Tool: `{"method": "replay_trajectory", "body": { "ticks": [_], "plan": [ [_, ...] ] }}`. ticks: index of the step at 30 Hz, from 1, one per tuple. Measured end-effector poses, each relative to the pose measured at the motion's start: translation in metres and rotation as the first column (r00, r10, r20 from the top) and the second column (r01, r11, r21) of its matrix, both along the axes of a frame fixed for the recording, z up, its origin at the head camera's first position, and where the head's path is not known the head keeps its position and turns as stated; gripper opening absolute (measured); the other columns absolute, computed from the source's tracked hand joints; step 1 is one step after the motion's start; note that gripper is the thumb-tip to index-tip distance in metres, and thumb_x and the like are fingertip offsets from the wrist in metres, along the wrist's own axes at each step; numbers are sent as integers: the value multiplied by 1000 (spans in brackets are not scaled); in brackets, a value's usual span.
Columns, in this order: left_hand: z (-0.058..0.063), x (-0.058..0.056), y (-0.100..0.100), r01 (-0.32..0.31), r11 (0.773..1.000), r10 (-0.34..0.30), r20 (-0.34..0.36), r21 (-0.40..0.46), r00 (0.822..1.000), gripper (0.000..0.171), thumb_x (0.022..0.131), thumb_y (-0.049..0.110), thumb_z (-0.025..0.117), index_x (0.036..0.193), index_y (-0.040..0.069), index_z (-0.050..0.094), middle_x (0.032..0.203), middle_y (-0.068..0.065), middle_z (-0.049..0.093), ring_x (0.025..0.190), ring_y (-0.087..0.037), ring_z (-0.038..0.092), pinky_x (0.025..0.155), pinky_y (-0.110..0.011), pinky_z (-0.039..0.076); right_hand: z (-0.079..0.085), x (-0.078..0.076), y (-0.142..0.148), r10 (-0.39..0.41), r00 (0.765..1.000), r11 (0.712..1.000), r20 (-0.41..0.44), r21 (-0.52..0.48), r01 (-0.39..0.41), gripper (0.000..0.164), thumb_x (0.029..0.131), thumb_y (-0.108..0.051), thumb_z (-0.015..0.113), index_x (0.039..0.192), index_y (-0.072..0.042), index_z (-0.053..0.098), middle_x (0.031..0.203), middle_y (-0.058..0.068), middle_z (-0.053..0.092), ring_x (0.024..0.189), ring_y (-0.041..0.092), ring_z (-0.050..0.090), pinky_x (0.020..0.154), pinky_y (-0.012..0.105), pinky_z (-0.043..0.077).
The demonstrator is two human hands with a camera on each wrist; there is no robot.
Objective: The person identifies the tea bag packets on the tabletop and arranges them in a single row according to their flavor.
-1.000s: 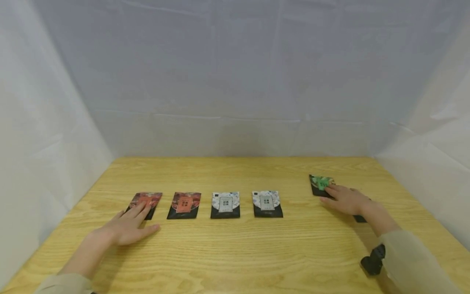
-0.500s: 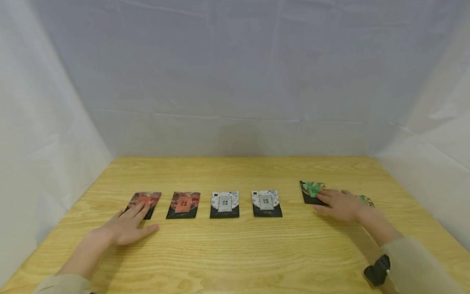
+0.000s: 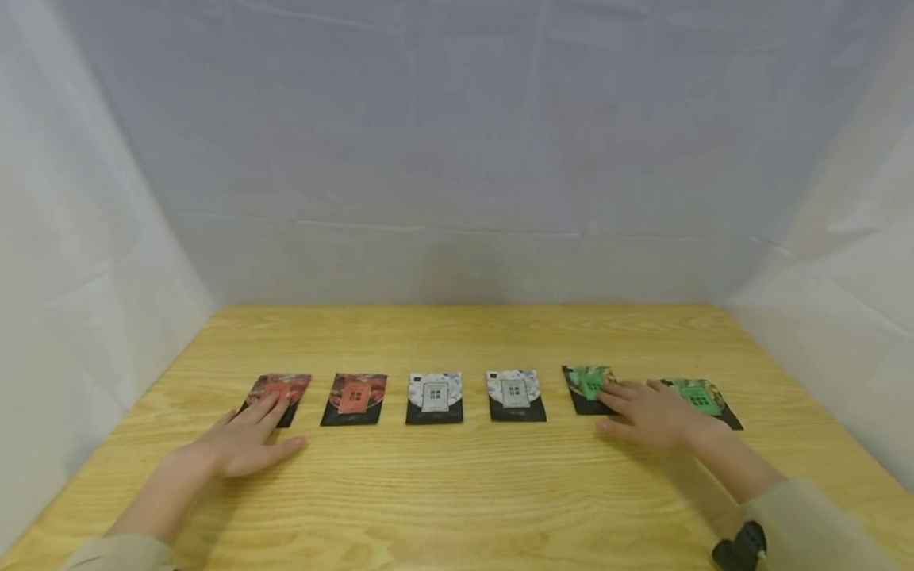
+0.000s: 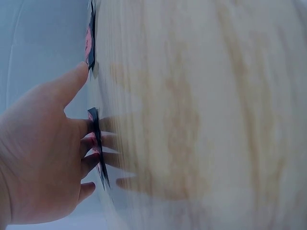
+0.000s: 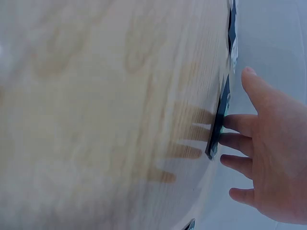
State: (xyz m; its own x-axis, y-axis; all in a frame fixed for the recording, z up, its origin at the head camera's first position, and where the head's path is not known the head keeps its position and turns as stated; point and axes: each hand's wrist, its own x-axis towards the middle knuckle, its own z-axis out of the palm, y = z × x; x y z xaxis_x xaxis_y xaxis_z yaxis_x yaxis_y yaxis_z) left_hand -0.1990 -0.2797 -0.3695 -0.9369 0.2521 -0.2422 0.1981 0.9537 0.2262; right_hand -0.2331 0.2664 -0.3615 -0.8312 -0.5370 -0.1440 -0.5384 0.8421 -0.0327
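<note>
Flat packets with black lower ends lie in a row across the table. At the left end, my left hand (image 3: 239, 446) rests its straight fingertips on a red packet (image 3: 294, 386); the left wrist view shows those fingers against the same red packet (image 4: 99, 148). A second red packet (image 3: 355, 399) lies just right of it. My right hand (image 3: 653, 416) touches a green packet (image 3: 587, 385) with outstretched fingers, its thumb apart. In the right wrist view, the fingertips meet the edge of this green packet (image 5: 219, 120). Another green packet (image 3: 703, 398) lies partly behind the right hand.
Two white packets, one left of centre (image 3: 435, 398) and one right of it (image 3: 516, 395), lie between the red and green ones. The wooden table (image 3: 428, 492) is enclosed by white sheeting (image 3: 457, 159) at the back and sides. A dark device (image 3: 741, 547) sits at the right wrist.
My right hand has slid the green packet leftward and nearer, into line beside the white packet. The other green packet has come out from behind the hand. My left hand stays put.
</note>
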Motion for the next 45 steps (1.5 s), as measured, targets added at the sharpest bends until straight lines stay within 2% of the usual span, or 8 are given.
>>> {"method": "replay_trajectory", "body": {
  "ticks": [13, 19, 30, 37, 45],
  "plan": [
    [0, -1, -1, -2, 1000, 2, 10, 0, 1000, 91, 91, 60, 40, 143, -12, 19, 144, -38, 12, 130, -54, 14, 99, -70, 6, -2, 10, -12, 10, 1000, 999, -12, 46, -10, 75, 92, -62, 33, 139, -4, 43, 144, 17, 36, 130, 40, 33, 99, 65, 24],
    [-2, -2, -2, -1, 1000, 1, 14, 2, 1000, 92, 91, 62, 38, 143, -11, 18, 144, -37, 11, 130, -53, 13, 100, -69, 5, -1, 11, -6, -17, 1000, 1000, -13, 17, 17, 75, 92, -62, 34, 140, -4, 41, 143, 17, 37, 129, 40, 34, 99, 65, 23],
    [-1, -2, -1, -1, 1000, 1, 18, 3, 1000, 92, 91, 62, 38, 143, -11, 18, 144, -37, 11, 130, -54, 14, 99, -70, 6, -6, 17, 45, -90, 995, 991, -53, -105, 84, 67, 95, -51, 42, 139, 0, 41, 143, 23, 35, 129, 45, 31, 99, 67, 20],
    [0, -2, -1, 13, 1000, -13, -1, -13, 1000, 90, 92, 60, 39, 142, -12, 19, 144, -37, 12, 130, -53, 15, 99, -70, 8, -9, 18, 85, -130, 991, 977, -45, -179, 120, 64, 94, -41, 52, 136, 6, 42, 139, 30, 35, 125, 51, 31, 94, 68, 25],
    [-2, -1, -1, -2, 1000, 2, 5, 5, 1000, 92, 91, 62, 38, 143, -12, 19, 144, -37, 11, 130, -53, 12, 99, -69, 5, -15, 22, 114, -175, 984, 971, -17, -170, 169, 63, 94, -39, 51, 135, 8, 42, 138, 33, 34, 123, 52, 32, 90, 69, 28]
  ]
}}
